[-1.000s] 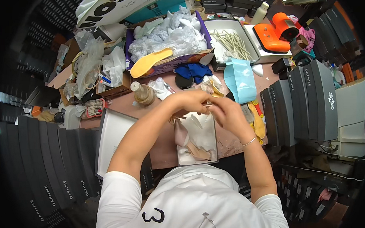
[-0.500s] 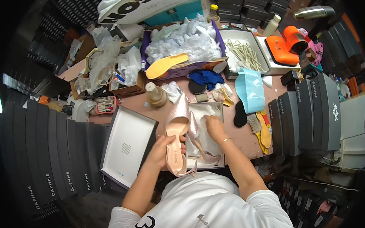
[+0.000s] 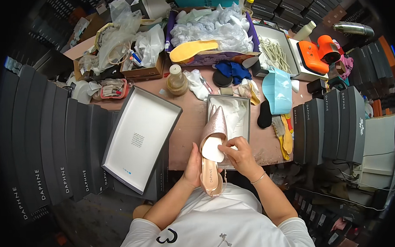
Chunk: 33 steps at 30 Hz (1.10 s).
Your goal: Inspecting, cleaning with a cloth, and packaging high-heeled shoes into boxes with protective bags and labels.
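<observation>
Holding pink shoe (image 3: 211,168) across left fingers (image 3: 194,154), white pad (image 3: 212,150) at right fingers (image 3: 228,149).

Markings observed. Pink shoe (image 3: 211,167): one dark printed word on the insole, toward the heel. Dark grey boxes at left (image 3: 46,153): one pale word on each of several spines. Dark grey boxes at right (image 3: 332,124): same word, the rightmost also bearing a white emblem. White-lined box lid (image 3: 145,117): grey striped patch; small blue print, illegible. White shirt (image 3: 198,217): black curved sign.
</observation>
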Each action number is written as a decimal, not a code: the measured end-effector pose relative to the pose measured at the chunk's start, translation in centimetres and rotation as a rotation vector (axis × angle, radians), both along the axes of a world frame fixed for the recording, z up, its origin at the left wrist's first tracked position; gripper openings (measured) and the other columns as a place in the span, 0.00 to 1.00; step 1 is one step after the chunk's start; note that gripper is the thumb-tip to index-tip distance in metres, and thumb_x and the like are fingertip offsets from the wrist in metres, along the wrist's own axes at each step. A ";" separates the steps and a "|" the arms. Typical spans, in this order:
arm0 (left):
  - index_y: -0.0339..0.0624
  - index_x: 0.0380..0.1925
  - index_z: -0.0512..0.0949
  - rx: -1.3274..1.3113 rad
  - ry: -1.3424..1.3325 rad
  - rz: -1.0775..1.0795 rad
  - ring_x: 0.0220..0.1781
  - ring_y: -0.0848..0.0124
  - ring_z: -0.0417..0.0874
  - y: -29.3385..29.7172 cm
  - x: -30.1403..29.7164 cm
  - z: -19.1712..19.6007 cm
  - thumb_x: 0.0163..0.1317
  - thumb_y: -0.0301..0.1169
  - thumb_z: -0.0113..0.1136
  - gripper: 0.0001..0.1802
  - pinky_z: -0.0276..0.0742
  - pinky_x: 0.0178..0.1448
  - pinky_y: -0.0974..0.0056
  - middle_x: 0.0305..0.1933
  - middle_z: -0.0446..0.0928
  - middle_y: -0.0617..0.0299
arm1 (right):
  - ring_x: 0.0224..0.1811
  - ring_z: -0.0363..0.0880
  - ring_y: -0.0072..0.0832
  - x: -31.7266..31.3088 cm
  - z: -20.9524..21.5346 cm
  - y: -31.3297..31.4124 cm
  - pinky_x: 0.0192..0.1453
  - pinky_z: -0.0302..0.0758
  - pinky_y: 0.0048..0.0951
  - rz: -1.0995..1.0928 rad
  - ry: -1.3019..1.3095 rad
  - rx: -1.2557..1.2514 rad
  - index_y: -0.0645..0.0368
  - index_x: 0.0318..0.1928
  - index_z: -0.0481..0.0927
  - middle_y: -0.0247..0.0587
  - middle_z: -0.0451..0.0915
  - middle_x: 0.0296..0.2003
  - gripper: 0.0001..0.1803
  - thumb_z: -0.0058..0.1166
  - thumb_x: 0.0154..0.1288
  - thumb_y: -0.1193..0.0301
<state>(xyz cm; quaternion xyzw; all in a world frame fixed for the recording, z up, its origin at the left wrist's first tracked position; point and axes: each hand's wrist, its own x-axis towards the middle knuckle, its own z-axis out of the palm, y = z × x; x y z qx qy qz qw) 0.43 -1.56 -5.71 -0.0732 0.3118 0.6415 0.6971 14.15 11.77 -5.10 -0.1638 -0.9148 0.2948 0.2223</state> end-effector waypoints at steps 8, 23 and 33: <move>0.45 0.61 0.63 -0.099 -0.019 0.107 0.46 0.64 0.81 -1.6 1.3 -1.8 0.71 0.58 0.29 0.33 0.81 0.48 0.60 0.52 0.74 0.55 | 0.32 0.77 0.30 -1.3 3.1 -2.7 0.42 0.75 0.26 -0.084 -0.243 -0.634 0.61 0.56 0.74 0.43 0.76 0.37 0.25 0.64 0.56 0.74; 0.37 0.67 0.53 -0.100 0.246 0.325 0.69 0.64 0.61 -1.3 5.3 0.6 0.69 0.60 0.31 0.40 0.53 0.73 0.60 0.68 0.61 0.55 | 0.37 0.79 0.43 -4.3 -0.4 -3.4 0.41 0.76 0.37 0.039 -0.126 -0.195 0.63 0.45 0.75 0.48 0.77 0.36 0.17 0.60 0.54 0.73; 0.39 0.53 0.68 -0.382 0.219 0.146 0.30 0.66 0.82 -2.7 1.4 -3.1 0.69 0.42 0.49 0.21 0.82 0.33 0.63 0.40 0.76 0.55 | 0.45 0.78 0.50 -7.1 -10.2 10.9 0.50 0.75 0.43 -0.182 -0.166 -0.215 0.65 0.46 0.78 0.56 0.79 0.42 0.16 0.54 0.54 0.76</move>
